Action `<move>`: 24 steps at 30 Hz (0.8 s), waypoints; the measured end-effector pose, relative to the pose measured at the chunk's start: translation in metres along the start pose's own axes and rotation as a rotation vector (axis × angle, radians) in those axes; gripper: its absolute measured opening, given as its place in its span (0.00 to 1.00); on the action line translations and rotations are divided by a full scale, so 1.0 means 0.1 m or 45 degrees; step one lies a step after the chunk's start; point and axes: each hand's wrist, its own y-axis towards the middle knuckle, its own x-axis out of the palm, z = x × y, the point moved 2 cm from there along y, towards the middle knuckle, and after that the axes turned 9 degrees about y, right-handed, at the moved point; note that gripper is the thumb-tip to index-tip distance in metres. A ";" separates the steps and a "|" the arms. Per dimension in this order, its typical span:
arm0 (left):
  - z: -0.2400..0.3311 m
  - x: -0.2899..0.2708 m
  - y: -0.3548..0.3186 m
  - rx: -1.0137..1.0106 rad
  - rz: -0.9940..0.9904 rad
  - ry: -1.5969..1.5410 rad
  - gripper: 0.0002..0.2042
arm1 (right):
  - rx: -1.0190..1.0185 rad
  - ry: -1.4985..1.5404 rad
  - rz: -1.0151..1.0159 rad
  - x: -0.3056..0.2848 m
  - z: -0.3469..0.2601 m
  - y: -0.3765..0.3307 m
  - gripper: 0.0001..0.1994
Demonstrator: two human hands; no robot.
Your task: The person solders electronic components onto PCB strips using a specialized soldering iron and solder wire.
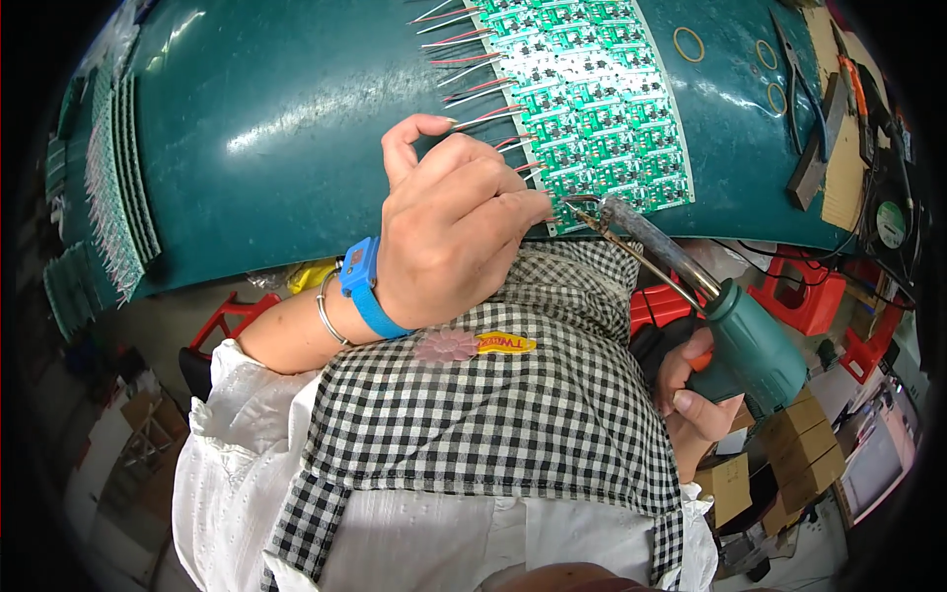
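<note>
A panel of green circuit boards (602, 109) lies on the table, with pairs of red and white wires (473, 61) sticking out along its left edge. My left hand (444, 212) is closed in a pinch at the panel's near left corner; whatever its fingertips hold is hidden. Its little finger sticks out over the wires. Wrapped round the green handle of a soldering gun (755, 345), my right hand (695, 395) is below the table's edge. The gun's metal tip meets the panel's near edge, just right of my left fingertips.
Stacked wired panels (123, 187) stand at the far left of the green table (286, 118). Rubber bands (689, 44), pliers (797, 84) and a dark bar (819, 143) lie at right. Red stools (804, 291) and cardboard boxes (799, 444) are below.
</note>
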 end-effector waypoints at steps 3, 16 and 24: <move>-0.01 -0.02 0.00 -0.013 -0.003 -0.038 0.12 | 0.007 -0.012 0.029 0.00 0.01 -0.01 0.24; 0.02 0.01 -0.03 -0.010 0.016 0.048 0.11 | -0.041 0.170 -0.101 -0.05 0.13 0.07 0.19; 0.02 0.00 -0.04 -0.008 0.007 0.059 0.11 | -0.027 0.173 -0.111 -0.06 0.16 0.07 0.18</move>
